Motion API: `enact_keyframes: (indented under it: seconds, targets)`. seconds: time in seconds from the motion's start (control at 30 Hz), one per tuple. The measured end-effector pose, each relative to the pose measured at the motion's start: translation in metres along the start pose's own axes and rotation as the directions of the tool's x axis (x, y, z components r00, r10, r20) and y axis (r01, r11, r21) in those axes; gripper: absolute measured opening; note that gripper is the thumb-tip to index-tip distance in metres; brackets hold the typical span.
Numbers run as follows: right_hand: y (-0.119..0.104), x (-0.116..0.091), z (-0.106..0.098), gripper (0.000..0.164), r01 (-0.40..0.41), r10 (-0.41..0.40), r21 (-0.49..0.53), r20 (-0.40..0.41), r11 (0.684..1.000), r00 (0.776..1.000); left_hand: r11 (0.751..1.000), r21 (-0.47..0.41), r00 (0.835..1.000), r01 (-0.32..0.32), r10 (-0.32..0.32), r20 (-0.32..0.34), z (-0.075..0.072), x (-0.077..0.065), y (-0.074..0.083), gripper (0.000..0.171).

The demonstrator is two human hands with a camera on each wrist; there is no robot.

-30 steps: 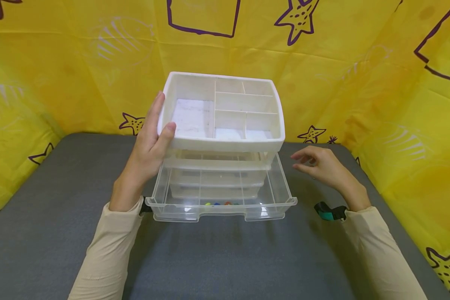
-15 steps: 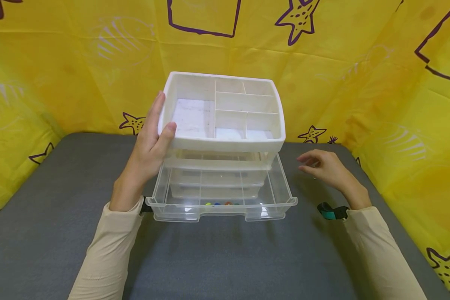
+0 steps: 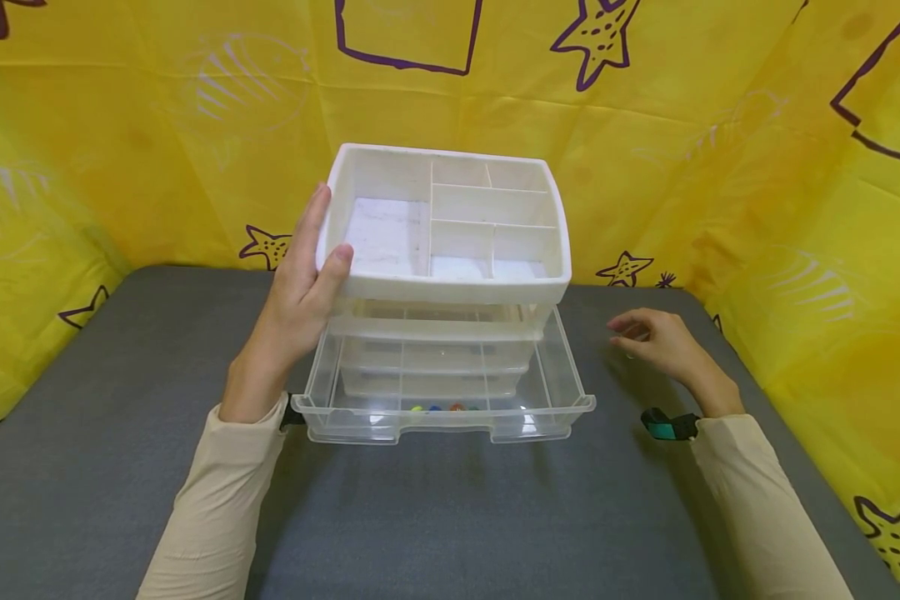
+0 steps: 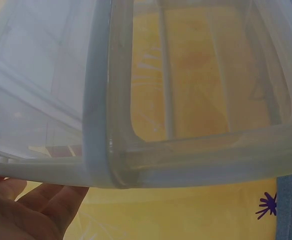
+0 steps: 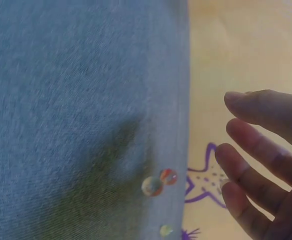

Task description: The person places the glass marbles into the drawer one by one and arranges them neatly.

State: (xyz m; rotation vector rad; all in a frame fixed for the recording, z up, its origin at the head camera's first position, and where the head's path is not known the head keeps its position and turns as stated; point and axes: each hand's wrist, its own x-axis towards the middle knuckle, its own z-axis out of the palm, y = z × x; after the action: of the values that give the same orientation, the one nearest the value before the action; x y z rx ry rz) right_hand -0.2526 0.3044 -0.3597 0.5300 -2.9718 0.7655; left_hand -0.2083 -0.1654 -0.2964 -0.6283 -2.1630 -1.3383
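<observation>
A white plastic drawer organizer (image 3: 450,292) stands in the middle of the head view, its top tray split into compartments. Its clear bottom drawer (image 3: 442,421) is pulled out toward me, and several small coloured marbles (image 3: 457,407) lie inside. My left hand (image 3: 288,300) grips the left side of the top, thumb over the rim and fingers along the outer wall. Off to the right, my right hand (image 3: 663,342) hovers over the table with loosely bent fingers. Marbles (image 5: 152,186) lie on the cloth near it in the right wrist view.
A dark grey cloth (image 3: 450,525) covers the table. Yellow fabric (image 3: 450,108) with starfish drawings hangs behind and at both sides. Black wrist straps show, the right strap (image 3: 667,425) with a green patch.
My right hand has drifted a little to the right and toward me, away from the organizer. The left hand, organizer and pulled-out drawer stay where they were.
</observation>
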Motion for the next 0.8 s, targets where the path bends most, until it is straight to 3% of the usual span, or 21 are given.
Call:
enact_keyframes:
  seconds: [0.8]
  targets:
    - [0.027,-0.001,0.008,0.027,-0.079,0.083,-0.052,0.078,0.995,0.993,1.000,0.004,1.000,0.000,0.000,0.003,0.000,0.000,0.001,0.062]
